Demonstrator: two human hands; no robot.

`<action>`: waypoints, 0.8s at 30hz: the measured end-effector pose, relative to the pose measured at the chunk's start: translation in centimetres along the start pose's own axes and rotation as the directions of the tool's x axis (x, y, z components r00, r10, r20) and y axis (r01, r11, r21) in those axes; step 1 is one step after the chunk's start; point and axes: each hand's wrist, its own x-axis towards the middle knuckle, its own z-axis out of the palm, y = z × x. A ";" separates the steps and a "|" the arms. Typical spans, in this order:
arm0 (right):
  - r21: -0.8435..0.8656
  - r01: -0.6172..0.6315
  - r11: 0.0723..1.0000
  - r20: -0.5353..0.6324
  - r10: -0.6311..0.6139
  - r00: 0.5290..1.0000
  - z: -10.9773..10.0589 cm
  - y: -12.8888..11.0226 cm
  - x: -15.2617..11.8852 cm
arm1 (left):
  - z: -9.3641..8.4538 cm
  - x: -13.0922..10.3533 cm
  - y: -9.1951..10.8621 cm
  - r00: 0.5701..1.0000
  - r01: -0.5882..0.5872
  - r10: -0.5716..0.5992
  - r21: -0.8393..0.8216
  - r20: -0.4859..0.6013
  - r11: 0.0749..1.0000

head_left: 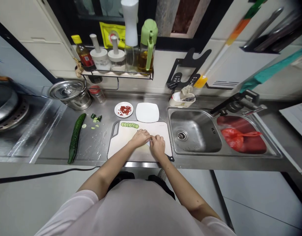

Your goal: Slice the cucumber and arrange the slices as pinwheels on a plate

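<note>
My left hand (140, 137) and my right hand (157, 146) meet over the white cutting board (126, 144), fingertips nearly touching. Both are closed with curled fingers; whatever small thing they pinch is hidden. A pale bluish sliver, perhaps a blade (148, 143), shows between them, mostly covered by my right hand. At the board's lower right corner a black piece with a hole (171, 158) sticks out. Along the board's top edge lies a row of overlapping cucumber slices (129, 125). Behind the board are a square white plate (147, 112) and a round plate (116, 110) bearing red chopped pieces (125, 110).
A whole cucumber (76, 137) lies at left, near cucumber scraps (94, 126). A lidded steel pot (77, 96) and a red-topped jar (97, 95) stand behind. The sink (195, 131) is at right, with a red bag (233, 139). Above hangs a condiment rack (116, 75).
</note>
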 end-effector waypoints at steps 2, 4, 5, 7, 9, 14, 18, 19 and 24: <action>-0.023 0.023 0.999 0.024 -0.022 0.999 0.0 -0.1 0.4 | -0.4 -0.7 0.1 0.998 0.053 -0.052 0.014 -0.022 0.999; -0.050 0.041 0.998 0.029 -0.039 0.999 0.0 -0.2 0.5 | -0.8 -2.1 0.2 0.991 0.130 -0.130 0.021 -0.019 0.991; -0.062 0.053 0.997 0.031 -0.051 0.998 0.0 -0.2 0.6 | -1.0 -3.0 0.3 0.985 0.171 -0.171 0.020 -0.005 0.985; -0.077 0.081 0.994 0.037 -0.078 0.996 0.1 -0.1 0.8 | -1.3 -5.3 0.3 0.972 0.233 -0.233 -0.002 0.029 0.972; -0.086 0.113 0.990 0.039 -0.110 0.993 0.2 0.0 1.0 | -1.5 -7.7 0.4 0.954 0.299 -0.298 -0.037 0.019 0.954; -0.092 0.135 0.987 0.009 -0.135 0.991 0.1 0.0 1.9 | -1.8 -12.3 0.7 0.819 0.574 -0.574 -0.069 0.010 0.816; 0.021 0.050 0.999 -0.049 -0.049 0.998 -0.6 -1.1 3.8 | -1.6 -13.7 1.0 0.726 0.688 -0.684 -0.102 0.073 0.719; 0.066 0.031 0.997 -0.057 -0.027 0.998 -0.7 -1.6 4.4 | -1.5 -13.8 1.0 0.719 0.694 -0.690 -0.121 0.082 0.709; 0.299 -0.027 0.954 0.005 0.027 1.000 -0.9 -3.5 7.6 | -1.6 -14.0 -0.1 0.687 0.718 -0.724 -0.200 0.052 0.667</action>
